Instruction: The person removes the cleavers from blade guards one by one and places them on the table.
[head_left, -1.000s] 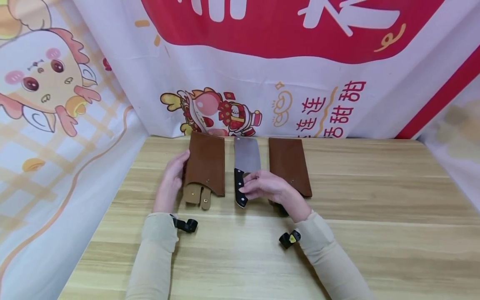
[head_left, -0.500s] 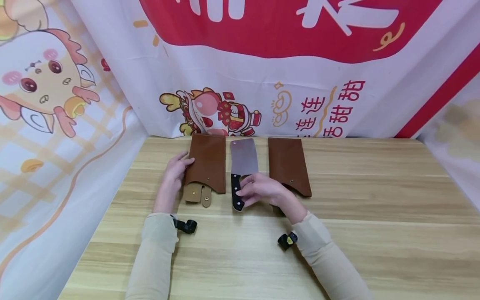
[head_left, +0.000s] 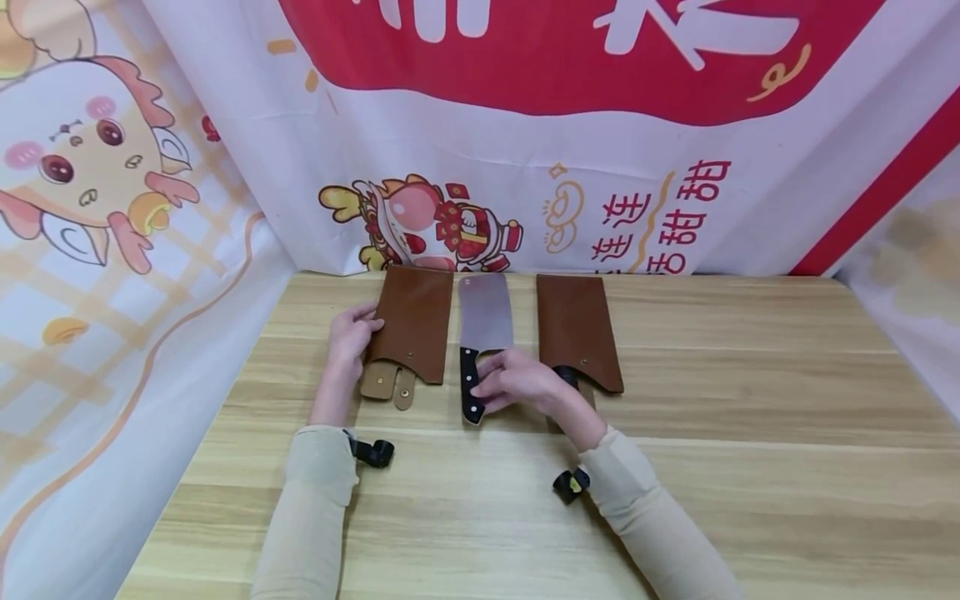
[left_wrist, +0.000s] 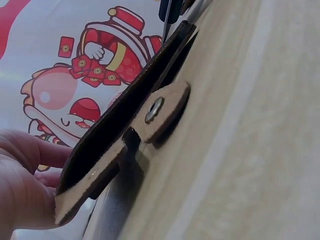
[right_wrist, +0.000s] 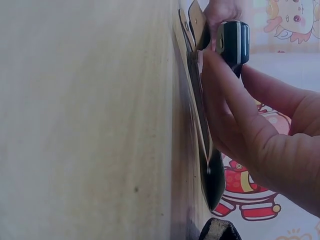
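Note:
My left hand [head_left: 351, 337] pinches the left edge of a brown leather knife sheath [head_left: 415, 321], its thumb lying on top. Two tan snap straps [left_wrist: 162, 107] stick out at the sheath's near end, and the left wrist view looks into its dark mouth. Just right of it is a cleaver [head_left: 486, 312], its blade pointing away from me alongside the sheath. My right hand [head_left: 517, 382] grips the cleaver's black riveted handle [right_wrist: 234, 42] from the right, between thumb and fingers. The hand hides part of the blade's heel.
A second brown sheath [head_left: 577, 325] lies to the right, with a black handle [head_left: 566, 375] at its near end, partly behind my right wrist. A printed cloth [head_left: 570, 142] hangs along the back edge of the wooden table [head_left: 750, 375].
My right hand has drawn the cleaver left and slightly toward me, nearer the left sheath. The left sheath's strap end has swung a little left. My left thumb has come onto its top.

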